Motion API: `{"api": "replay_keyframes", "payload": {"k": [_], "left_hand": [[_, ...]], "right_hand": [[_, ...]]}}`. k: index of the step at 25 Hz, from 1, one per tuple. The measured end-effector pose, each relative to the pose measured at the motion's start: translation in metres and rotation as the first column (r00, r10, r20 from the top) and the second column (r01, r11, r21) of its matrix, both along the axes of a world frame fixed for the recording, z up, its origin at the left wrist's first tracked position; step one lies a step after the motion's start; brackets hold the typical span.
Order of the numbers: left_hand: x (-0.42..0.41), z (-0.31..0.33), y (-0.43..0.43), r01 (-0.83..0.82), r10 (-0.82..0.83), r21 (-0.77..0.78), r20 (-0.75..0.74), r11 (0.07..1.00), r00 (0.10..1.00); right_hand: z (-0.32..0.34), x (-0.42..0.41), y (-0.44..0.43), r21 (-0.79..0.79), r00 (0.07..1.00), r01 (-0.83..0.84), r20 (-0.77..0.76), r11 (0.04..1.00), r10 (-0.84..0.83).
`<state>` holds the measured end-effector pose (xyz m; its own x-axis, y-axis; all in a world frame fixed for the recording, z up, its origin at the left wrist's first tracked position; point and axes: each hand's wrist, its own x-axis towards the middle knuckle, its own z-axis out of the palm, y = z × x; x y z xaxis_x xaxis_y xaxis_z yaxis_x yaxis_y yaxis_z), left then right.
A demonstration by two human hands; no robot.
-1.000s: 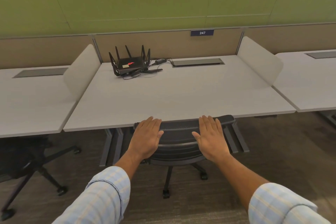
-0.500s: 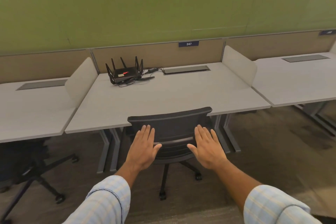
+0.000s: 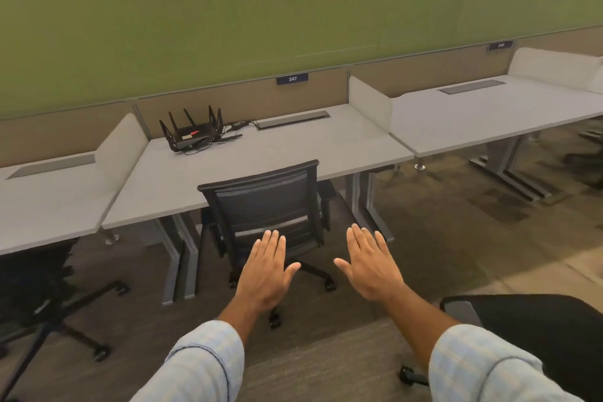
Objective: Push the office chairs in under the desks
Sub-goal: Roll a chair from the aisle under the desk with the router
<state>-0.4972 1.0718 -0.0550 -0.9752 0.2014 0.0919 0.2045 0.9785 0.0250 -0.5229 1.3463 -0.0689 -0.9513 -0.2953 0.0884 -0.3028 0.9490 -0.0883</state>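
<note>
A black mesh office chair (image 3: pixel 266 206) stands tucked against the front edge of the grey desk (image 3: pixel 261 157) labelled 247, its seat under the top. My left hand (image 3: pixel 266 271) and my right hand (image 3: pixel 370 266) hover flat, palms down, fingers apart, in front of the chair and off it. Neither hand holds anything. A second black chair (image 3: pixel 535 339) shows at the lower right, out on the floor away from the desks. Another dark chair (image 3: pixel 36 281) sits under the left desk (image 3: pixel 42 202).
A black router (image 3: pixel 192 134) with antennas and cables sits at the back of the middle desk. White dividers (image 3: pixel 368 98) separate the desks. The right desk (image 3: pixel 489 108) has grey legs on the carpet. A green wall runs behind.
My hands have come off the chair's backrest and drawn back toward me. The view has pulled away and swung right, bringing the right desk and a chair at the lower right into view.
</note>
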Motion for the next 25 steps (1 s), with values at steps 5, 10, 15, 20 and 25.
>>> {"api": "replay_keyframes", "payload": {"k": [5,10,15,20,25], "left_hand": [[0.059,0.003,0.046,0.056,-0.056,-0.019,-0.003,0.998,0.998],[0.101,0.011,0.075,0.147,-0.147,0.006,-0.045,0.989,0.988],[0.164,0.005,0.096,0.248,-0.246,0.061,-0.043,0.967,0.968],[0.233,-0.017,0.120,0.328,-0.329,0.062,0.017,0.943,0.944],[0.300,-0.027,0.176,0.480,-0.482,0.081,0.000,0.873,0.876]], "right_hand": [[0.001,0.081,0.036,0.052,1.000,0.014,-0.020,0.999,-0.013],[0.010,0.144,0.062,0.059,0.993,0.120,-0.019,0.991,-0.119],[0.014,0.228,0.078,0.056,0.979,0.206,-0.007,0.977,-0.206],[-0.002,0.333,0.094,0.063,0.951,0.308,0.005,0.949,-0.309],[-0.013,0.432,0.133,0.064,0.900,0.434,0.001,0.898,-0.435]]}}
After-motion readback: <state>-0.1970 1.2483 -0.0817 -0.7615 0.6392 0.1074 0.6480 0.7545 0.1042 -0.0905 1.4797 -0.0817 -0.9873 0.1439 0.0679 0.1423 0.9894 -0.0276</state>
